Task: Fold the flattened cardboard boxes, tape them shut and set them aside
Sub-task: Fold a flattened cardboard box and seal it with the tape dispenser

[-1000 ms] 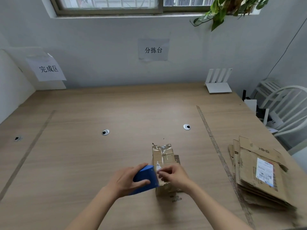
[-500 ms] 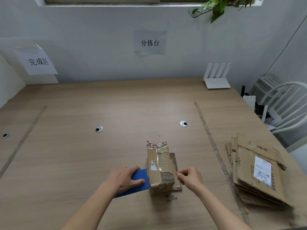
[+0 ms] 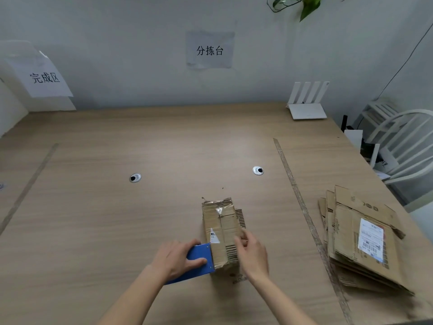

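Pretty soft, even daylight, no harsh shadows. Slight glare on the table point(image 3: 164, 146) centre; its edges bow from wide-angle distortion, corners look soft.

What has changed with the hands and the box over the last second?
The right hand left the box top beside the dispenser, went out to the side flap, and now rests its fingers on the near right edge of the folded box. The left hand still grips the blue tape dispenser against the box's left side. Box and stack of flat boxes stayed put.

Probably a parcel-sorting room: wall sign point(image 3: 210, 50), flattened cartons point(image 3: 360, 238).
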Demonstrator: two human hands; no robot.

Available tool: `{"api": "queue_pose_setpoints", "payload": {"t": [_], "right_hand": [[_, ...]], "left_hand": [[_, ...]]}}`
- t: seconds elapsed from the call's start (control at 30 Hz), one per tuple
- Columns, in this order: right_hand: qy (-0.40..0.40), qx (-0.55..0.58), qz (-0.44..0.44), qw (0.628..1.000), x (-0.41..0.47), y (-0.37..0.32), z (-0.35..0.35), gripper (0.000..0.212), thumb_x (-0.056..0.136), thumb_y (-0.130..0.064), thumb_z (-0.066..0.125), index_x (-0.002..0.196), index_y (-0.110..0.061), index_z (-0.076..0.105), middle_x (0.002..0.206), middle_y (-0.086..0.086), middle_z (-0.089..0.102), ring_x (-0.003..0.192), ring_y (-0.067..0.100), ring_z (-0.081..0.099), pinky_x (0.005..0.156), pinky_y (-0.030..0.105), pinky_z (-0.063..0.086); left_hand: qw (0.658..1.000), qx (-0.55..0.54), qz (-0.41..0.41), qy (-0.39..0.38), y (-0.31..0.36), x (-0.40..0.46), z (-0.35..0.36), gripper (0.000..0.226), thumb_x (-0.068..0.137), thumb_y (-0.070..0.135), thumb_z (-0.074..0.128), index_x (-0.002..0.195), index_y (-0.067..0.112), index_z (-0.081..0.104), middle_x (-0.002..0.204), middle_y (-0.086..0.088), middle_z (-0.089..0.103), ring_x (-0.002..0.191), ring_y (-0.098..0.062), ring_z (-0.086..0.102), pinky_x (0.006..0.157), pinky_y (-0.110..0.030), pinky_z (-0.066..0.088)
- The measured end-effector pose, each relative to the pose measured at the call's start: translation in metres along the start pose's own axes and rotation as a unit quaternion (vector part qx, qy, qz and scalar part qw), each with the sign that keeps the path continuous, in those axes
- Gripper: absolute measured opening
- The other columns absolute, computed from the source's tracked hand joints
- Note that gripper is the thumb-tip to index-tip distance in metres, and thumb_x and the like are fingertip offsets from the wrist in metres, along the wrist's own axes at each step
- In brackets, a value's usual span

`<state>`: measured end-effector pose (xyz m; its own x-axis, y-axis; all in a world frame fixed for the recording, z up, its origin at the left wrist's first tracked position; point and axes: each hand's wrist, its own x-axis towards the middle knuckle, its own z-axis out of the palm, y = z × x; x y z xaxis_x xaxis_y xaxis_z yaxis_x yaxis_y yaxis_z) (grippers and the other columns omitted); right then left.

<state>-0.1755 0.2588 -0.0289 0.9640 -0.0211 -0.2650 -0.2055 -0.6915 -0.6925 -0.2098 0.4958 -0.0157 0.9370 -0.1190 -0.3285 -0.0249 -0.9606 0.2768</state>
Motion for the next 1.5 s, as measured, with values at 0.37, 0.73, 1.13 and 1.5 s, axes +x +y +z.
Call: {"api": "queue_pose_setpoints", "payload": {"t": [0.37, 0.73, 1.13, 1.5], "right_hand": [[-0.121, -0.043, -0.020, 0.992, 0.005, -0.003, 0.011, 0.081, 0.096, -0.035, 0.064, 0.160, -0.040, 0.013, 0.160, -0.005, 0.034, 0.145, 0.018, 0.037, 0.115, 0.036, 0.037], [-0.130, -0.041, -0.053, 0.989, 0.005, 0.002, 0.015, 0.083, 0.095, -0.035, 0.065, 0.159, -0.040, 0.013, 0.159, -0.007, 0.035, 0.144, 0.016, 0.037, 0.114, 0.035, 0.037], [-0.111, -0.165, -0.028, 0.980, -0.006, -0.005, 0.028, 0.128, 0.060, -0.091, 0.055, 0.158, -0.041, -0.011, 0.165, -0.001, 0.007, 0.152, 0.023, 0.019, 0.117, 0.044, 0.031], [-0.119, -0.151, -0.031, 0.981, -0.001, -0.001, 0.013, 0.133, 0.052, -0.090, 0.062, 0.158, -0.039, 0.000, 0.149, -0.002, 0.032, 0.137, 0.022, 0.044, 0.101, 0.042, 0.046]], "left_hand": [[0.997, -0.059, -0.051, -0.011, -0.035, -0.031, -0.002, 0.059, 0.079, 0.083, 0.040, 0.129, 0.053, 0.047, 0.109, 0.018, 0.066, 0.088, -0.009, 0.059, 0.063, -0.026, 0.039], [0.991, 0.063, -0.118, 0.012, 0.007, -0.005, 0.037, 0.052, 0.087, 0.072, 0.041, 0.114, 0.031, 0.059, 0.105, 0.004, 0.069, 0.096, -0.022, 0.066, 0.069, -0.034, 0.044], [0.984, 0.046, -0.172, 0.017, -0.014, -0.016, 0.062, 0.058, 0.102, 0.044, 0.043, 0.155, 0.040, 0.020, 0.124, -0.002, 0.061, 0.110, -0.024, 0.062, 0.082, -0.035, 0.049], [0.980, 0.007, -0.126, 0.153, -0.017, -0.019, 0.060, 0.056, 0.095, 0.048, 0.058, 0.143, 0.022, 0.051, 0.115, -0.004, 0.063, 0.103, -0.028, 0.064, 0.083, -0.036, 0.049]]}}
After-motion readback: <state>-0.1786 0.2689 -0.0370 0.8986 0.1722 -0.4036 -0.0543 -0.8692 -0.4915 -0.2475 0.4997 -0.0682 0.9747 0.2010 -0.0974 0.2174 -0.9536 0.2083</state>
